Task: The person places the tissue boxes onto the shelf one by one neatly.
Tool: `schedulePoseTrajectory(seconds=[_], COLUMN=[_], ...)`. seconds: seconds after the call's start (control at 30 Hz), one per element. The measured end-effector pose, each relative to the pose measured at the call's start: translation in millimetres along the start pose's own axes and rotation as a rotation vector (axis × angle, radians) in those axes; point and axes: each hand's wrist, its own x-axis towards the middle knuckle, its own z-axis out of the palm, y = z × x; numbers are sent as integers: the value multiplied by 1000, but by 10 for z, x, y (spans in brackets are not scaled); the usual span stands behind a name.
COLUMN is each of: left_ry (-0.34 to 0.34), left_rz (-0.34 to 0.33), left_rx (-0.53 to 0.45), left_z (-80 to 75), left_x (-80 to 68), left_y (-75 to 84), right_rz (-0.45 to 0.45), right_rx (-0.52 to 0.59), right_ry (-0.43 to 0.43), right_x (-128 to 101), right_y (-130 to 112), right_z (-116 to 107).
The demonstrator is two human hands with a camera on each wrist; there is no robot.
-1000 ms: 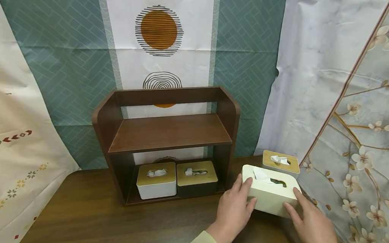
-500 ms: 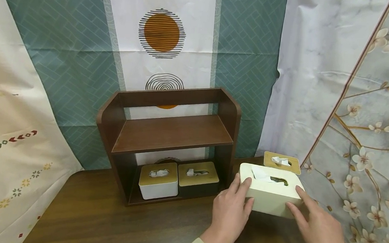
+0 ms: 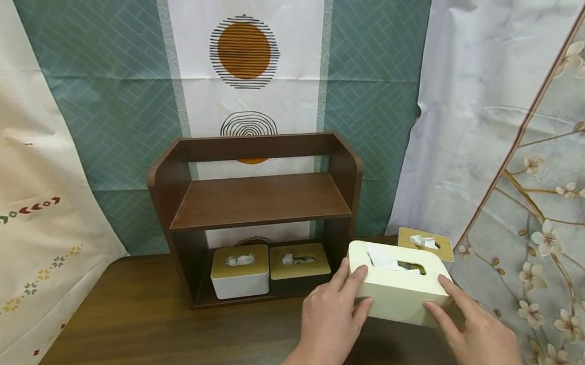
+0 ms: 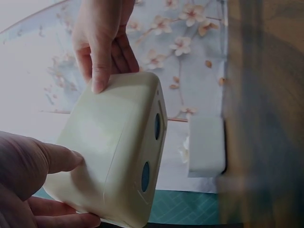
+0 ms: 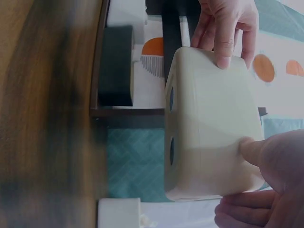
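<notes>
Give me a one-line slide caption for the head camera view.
Both hands, left hand and right hand, hold a cream tissue box beside a brown shelf.

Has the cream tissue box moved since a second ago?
Yes. The cream tissue box, held between left hand and right hand, shifted left toward the shelf unit and lifted slightly.

Staged room: hung patterned cloths [image 3: 100, 75]

Brown table [image 3: 157, 332] under wooden shelf [image 3: 260, 200]
</notes>
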Motion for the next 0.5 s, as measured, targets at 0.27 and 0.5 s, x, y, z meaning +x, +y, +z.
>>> schedulePoseTrajectory(seconds=[0.27,0.5], left_ry=[53,113], left_rz=[8,21], left_rx=[37,45], left_z=[-245,-476], left_x=[22,51], left_y=[-48,-112], right_rz=[-82,-124], right_rx=[26,50], right_ry=[61,85], right_x=[63,136], right_y=[-137,-306], right_z=[-58,-128])
